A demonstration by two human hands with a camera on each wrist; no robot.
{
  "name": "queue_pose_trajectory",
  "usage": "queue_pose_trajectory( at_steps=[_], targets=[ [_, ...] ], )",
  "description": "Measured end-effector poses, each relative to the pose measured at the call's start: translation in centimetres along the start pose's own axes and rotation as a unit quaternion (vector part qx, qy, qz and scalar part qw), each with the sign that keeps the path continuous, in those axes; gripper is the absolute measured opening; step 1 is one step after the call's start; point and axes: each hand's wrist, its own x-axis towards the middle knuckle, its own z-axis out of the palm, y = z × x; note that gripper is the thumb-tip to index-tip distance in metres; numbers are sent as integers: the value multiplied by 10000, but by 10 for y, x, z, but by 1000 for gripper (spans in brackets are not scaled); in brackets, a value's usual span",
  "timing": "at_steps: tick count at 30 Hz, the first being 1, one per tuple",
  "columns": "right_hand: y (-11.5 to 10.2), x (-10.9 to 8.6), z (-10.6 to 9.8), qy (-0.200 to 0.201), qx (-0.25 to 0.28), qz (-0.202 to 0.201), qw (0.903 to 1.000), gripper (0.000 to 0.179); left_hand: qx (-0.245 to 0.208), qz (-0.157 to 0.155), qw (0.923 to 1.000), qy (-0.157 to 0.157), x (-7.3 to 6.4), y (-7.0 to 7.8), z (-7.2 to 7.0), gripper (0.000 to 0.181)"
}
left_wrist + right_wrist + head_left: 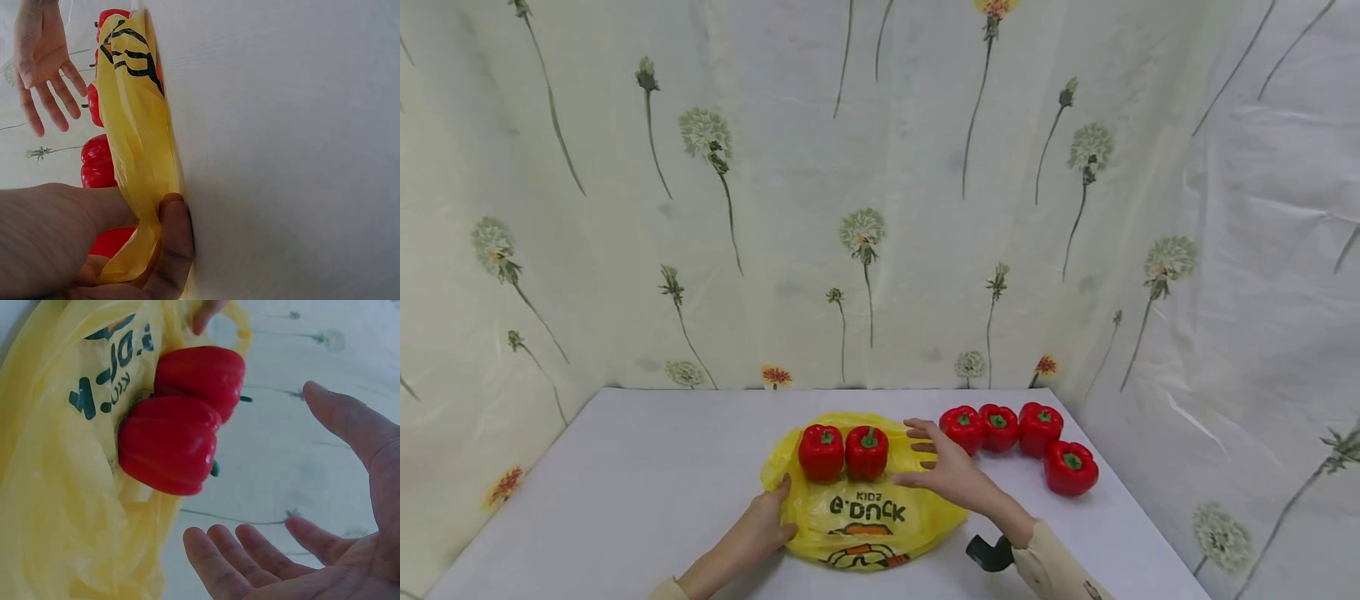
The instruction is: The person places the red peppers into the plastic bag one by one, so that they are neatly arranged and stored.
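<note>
A yellow plastic bag (917,517) with dark printing lies flat on the table. On it, side by side, sit two red bell peppers with green stems, the left pepper (822,454) and the right pepper (867,454). My left hand (766,518) pinches the bag's left edge; in the left wrist view its thumb is above the plastic and its fingers (175,234) are below. Over the bag's right side hovers my right hand (953,477), fingers spread and holding nothing. The right wrist view shows a gap between this hand (337,550) and the nearer pepper (167,450).
Several more red bell peppers (1040,429) stand to the right of the bag, one pepper (1071,468) nearer than the others. The white table (625,475) meets a flower-printed curtain (790,208) at the back. A black curved piece (990,553) is by my right wrist.
</note>
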Motion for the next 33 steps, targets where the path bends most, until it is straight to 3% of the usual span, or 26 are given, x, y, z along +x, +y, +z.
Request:
queue_pose_trajectory(
  at_steps=[13,26,33],
  targets=[
    [-2,-10,-33,632,-164,-25,9979,83,46,-248,9997,3,0,-1,-1,74],
    [-8,-17,-62,903,-257,91,9955,90,54,-253,9997,-40,0,2,0,74],
    [-7,-18,-81,1148,-341,-49,9928,88,106,-209,9997,-36,1,2,1,74]
  ],
)
